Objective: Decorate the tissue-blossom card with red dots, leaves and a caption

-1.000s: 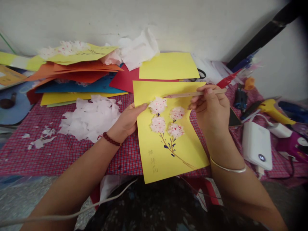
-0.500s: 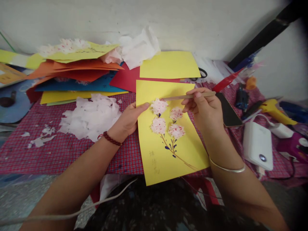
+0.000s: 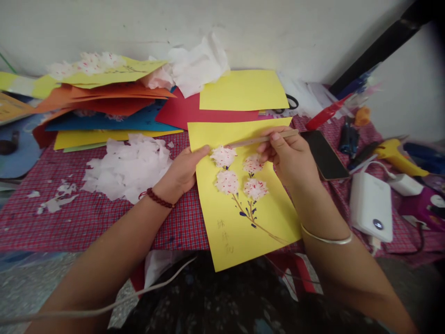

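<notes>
My left hand [image 3: 186, 170] pinches the left edge of a yellow sheet of paper [image 3: 222, 236], thumb on top and fingers beneath. On the sheet are several fluffy white paper blossoms [image 3: 227, 182] with red flecks, drawn brown stems, dark blue leaves and handwritten characters. A thin wooden stick [image 3: 257, 138] lies in the grip of my right hand [image 3: 290, 155], between thumb and fingers. Its far end is at the top edge of the upper left blossom; whether it touches, I cannot tell. The fingers of my right hand partly cover the sheet's right side.
Torn white paper [image 3: 132, 167] is heaped on the checked cloth at left. Behind are stacked coloured sheets [image 3: 107, 104], crumpled tissue [image 3: 200, 67] and black-handled scissors [image 3: 293, 101]. To the right lie a dark phone [image 3: 325, 155], a white power bank [image 3: 371, 206] and a yellow glue gun [image 3: 399, 157].
The yellow sheet has turned slightly, its upper edge shifting. My right hand and the stick have moved a little left. My left hand keeps its hold, and the whole view has shifted slightly.
</notes>
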{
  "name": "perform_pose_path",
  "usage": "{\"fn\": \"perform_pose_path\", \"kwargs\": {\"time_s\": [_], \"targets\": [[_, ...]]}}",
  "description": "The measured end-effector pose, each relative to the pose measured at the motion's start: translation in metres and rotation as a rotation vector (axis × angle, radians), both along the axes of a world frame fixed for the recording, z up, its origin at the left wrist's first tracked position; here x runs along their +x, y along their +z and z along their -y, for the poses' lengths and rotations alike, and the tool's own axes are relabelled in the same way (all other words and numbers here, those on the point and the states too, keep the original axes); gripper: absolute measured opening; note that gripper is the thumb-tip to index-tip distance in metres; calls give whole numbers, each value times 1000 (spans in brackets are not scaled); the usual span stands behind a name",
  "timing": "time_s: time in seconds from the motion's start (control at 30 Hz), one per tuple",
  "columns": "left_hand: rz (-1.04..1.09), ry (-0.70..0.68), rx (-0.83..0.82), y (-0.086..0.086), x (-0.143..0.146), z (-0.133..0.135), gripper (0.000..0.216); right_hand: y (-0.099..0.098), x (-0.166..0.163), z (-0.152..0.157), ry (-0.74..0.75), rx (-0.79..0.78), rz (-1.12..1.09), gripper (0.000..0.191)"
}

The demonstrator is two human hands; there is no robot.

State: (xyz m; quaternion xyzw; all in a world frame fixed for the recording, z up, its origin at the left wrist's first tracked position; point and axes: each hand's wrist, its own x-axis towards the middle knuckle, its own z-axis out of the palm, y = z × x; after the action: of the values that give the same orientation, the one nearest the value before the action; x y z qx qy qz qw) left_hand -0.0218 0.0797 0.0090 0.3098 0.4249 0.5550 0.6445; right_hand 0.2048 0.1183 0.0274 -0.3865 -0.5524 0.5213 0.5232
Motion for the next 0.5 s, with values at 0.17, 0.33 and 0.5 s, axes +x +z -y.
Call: {"fn": "perform_pose_path", "kwargs": {"time_s": [0.17,0.33,0.5], "targets": [[3,-4,-11,-1,0,-1,31,1,3,-1,41,-16,24,29],[-14,-16,-6,-5,-4,-3,33,0,4,-1,63,-41,43,27],[-27,-33,12,-5,-4,-3,36,-2,2,-1,56,-63,69,28]]}}
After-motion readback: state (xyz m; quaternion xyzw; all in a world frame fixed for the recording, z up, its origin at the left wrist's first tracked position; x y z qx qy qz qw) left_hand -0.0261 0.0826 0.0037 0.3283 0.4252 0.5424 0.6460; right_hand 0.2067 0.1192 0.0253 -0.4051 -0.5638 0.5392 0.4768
